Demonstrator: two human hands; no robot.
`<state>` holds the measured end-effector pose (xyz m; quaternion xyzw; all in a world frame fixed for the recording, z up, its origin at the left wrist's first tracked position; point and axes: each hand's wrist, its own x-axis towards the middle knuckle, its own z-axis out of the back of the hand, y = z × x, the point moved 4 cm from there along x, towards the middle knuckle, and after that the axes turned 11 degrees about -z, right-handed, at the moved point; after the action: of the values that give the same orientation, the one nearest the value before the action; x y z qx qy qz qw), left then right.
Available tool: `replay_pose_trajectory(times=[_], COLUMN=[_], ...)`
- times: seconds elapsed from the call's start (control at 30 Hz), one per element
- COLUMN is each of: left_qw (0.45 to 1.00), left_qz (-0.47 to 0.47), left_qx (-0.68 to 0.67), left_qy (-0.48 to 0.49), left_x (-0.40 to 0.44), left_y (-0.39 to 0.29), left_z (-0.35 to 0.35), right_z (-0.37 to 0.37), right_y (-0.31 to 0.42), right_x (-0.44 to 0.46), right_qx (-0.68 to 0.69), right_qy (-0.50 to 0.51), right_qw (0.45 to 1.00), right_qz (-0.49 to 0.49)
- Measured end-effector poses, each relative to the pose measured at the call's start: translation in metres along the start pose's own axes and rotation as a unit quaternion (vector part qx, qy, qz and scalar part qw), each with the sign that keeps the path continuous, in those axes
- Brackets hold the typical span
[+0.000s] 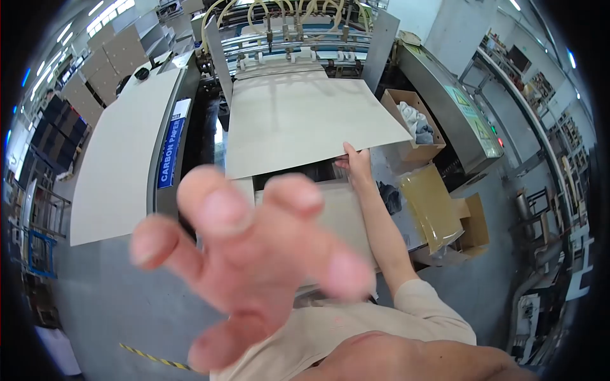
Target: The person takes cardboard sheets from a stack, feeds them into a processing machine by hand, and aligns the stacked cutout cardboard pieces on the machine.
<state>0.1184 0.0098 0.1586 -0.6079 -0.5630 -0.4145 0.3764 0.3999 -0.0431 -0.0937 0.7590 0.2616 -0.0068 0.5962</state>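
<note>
Fingers point(219, 206) of the left hand point(251, 257) are spread wide and slightly bent, blurred and close to the camera, their grasp empty. The right hand point(357, 164) pinches the near edge of a broad board point(305, 124), thumb on the upper face, other fingers beneath. The board is flat, matte and grey-beige, with straight edges and a sharp corner projecting to the right; it lies in front of the machine, its far side near smooth metal bars point(318, 46) and small white rollers point(308, 53). Above these arch looping, pale yellow hoses point(254, 14). Below the board's near edge shows a second board point(346, 209), partly hidden by the left hand. Left: a large, smooth, pale sheet point(121, 152) beside a blue box point(170, 152) lettered "CARBON PAPER". Right: a brown cardboard box point(424, 153) holding crumpled white and grey cloths point(416, 119); nearer the person, a block point(432, 206) in shiny yellowish plastic, beside an open carton point(475, 222).
</note>
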Motion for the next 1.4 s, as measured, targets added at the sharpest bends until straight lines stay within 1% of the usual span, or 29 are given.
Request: replay_pose_trajectory(times=[0.17, 0.23, 0.4, 0.57, 0.7, 0.83, 0.93, 1.0, 1.07, 1.17, 1.33, 1.4], left_qw=[0.979, 0.99, 0.971, 0.953, 0.942, 0.935, 0.937, 0.937, 0.94, 0.936, 0.927, 0.923], left_qz=[-0.017, -0.033, -0.092, -0.154, -0.192, -0.224, -0.244, -0.264, -0.266, -0.277, -0.296, -0.306], left_qx=[-0.138, -0.061, -0.054, -0.023, -0.056, -0.094, -0.104, -0.107, -0.111, -0.115, -0.106, -0.097], left_qy=[-0.153, -0.123, -0.212, -0.261, -0.268, -0.258, -0.227, -0.202, -0.185, -0.186, -0.204, -0.213], left_x=[-0.015, -0.017, -0.024, -0.027, -0.023, -0.015, -0.005, 0.003, 0.001, -0.012, -0.017, -0.021], left_y=[-0.023, -0.024, -0.026, -0.03, -0.028, -0.027, -0.028, -0.03, -0.035, -0.037, -0.018, -0.031], left_z=[0.001, 0.021, 0.028, 0.03, 0.032, 0.032, 0.027, 0.022, 0.016, -0.003, -0.019, -0.02], right_z=[0.0, -0.006, 0.003, -0.004, -0.001, -0.002, -0.006, -0.008, -0.015, -0.017, -0.02, -0.022], right_y=[0.001, 0.004, 0.01, -0.002, 0.01, 0.006, 0.006, 0.008, 0.008, 0.008, 0.01, 0.011], right_x=[-0.006, -0.005, -0.014, -0.013, -0.013, -0.012, -0.005, 0.001, 0.011, 0.027, 0.055, 0.067], right_qx=[-0.11, -0.122, -0.147, -0.14, -0.114, -0.043, -0.002, -0.015, 0.001, 0.007, 0.022, 0.017], right_qy=[0.046, 0.048, 0.038, 0.047, 0.051, 0.014, 0.029, -0.005, -0.004, -0.038, -0.044, -0.029], right_qw=[0.993, 0.991, 0.987, 0.987, 0.992, 0.998, 0.997, 0.996, 0.997, 0.997, 0.997, 0.997], right_qz=[0.002, -0.006, -0.045, -0.066, -0.021, -0.052, -0.066, -0.083, -0.077, -0.074, -0.064, -0.076])
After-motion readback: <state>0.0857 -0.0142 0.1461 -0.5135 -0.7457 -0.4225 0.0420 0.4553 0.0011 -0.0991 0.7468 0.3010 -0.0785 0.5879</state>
